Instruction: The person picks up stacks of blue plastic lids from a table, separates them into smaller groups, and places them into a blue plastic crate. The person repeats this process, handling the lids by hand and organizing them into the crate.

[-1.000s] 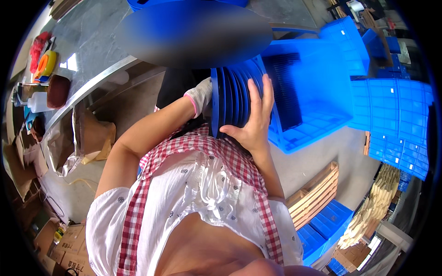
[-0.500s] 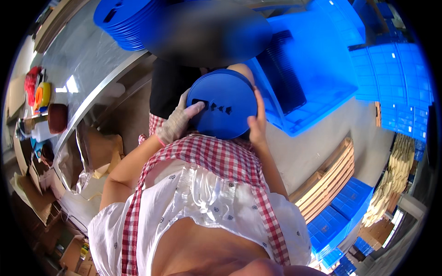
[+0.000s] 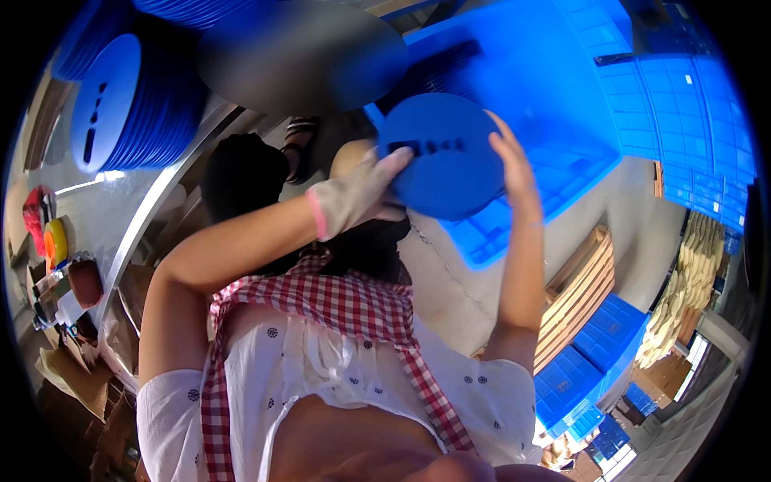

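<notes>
Both of my hands hold a round blue disc (image 3: 450, 181) with a row of dark cut-outs across it; whether more discs lie beneath it I cannot tell. My left hand (image 3: 353, 193), in a pale glove with a pink cuff, grips its left edge, thumb at the largest slot. Bare, my right hand (image 3: 516, 165) curls around the right edge. The disc is over the near side of a large blue bin (image 3: 554, 104). Inside the bin, a row of dark, thin-edged pieces (image 3: 458, 64) is partly hidden.
Stacked blue discs (image 3: 108, 104) stand on the metal-edged table (image 3: 148, 213) at left. A blurred dark round shape (image 3: 305, 60) blocks the top middle. Wooden pallets (image 3: 578, 293) and blue crates (image 3: 598, 337) sit at right, more crates (image 3: 675, 120) behind.
My hands have carried the blue disc away from my apron, forward and to the right, to the bin. My arms are more extended, and the view has shifted.
</notes>
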`<state>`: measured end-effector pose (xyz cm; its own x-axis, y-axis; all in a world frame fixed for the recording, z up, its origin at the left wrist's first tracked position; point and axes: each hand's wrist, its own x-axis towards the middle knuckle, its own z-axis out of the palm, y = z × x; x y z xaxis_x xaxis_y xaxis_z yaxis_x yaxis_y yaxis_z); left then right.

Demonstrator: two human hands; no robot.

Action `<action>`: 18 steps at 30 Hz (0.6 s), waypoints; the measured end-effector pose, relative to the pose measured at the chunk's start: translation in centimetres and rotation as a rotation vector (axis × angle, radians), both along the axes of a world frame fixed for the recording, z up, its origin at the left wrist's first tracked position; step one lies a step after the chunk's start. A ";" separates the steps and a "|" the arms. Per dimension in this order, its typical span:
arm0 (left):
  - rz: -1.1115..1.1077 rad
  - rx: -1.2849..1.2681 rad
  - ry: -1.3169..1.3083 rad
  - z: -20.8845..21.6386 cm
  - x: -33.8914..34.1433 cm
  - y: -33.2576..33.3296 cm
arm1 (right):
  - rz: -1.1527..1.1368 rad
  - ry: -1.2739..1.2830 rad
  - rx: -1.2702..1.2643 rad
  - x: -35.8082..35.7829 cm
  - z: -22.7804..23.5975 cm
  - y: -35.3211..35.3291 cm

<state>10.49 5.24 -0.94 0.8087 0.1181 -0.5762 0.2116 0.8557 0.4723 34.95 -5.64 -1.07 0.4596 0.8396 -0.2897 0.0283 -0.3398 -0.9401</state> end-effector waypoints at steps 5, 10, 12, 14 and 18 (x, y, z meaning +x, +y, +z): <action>-0.069 -0.225 0.149 -4.2 13.7 3.8 | -0.178 0.160 -0.284 13.4 -3.2 3.0; -0.168 -0.250 0.146 -8.3 21.3 7.5 | -0.268 0.106 -0.473 21.6 -6.8 6.8; -0.182 -0.282 0.187 -9.1 23.5 8.5 | -0.277 0.123 -0.518 24.5 -8.4 8.0; -0.181 -0.321 0.205 -10.3 25.2 9.3 | -0.281 0.094 -0.579 26.2 -9.5 9.2; -0.163 -0.351 0.247 -12.8 27.7 10.2 | -0.291 0.046 -0.708 28.3 -11.2 11.4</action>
<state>38.22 15.49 -13.77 0.6342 -0.2358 -0.7363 0.4260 0.9013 0.0783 63.26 5.73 -12.25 0.6083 0.2933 -0.7376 -0.1887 -0.8492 -0.4933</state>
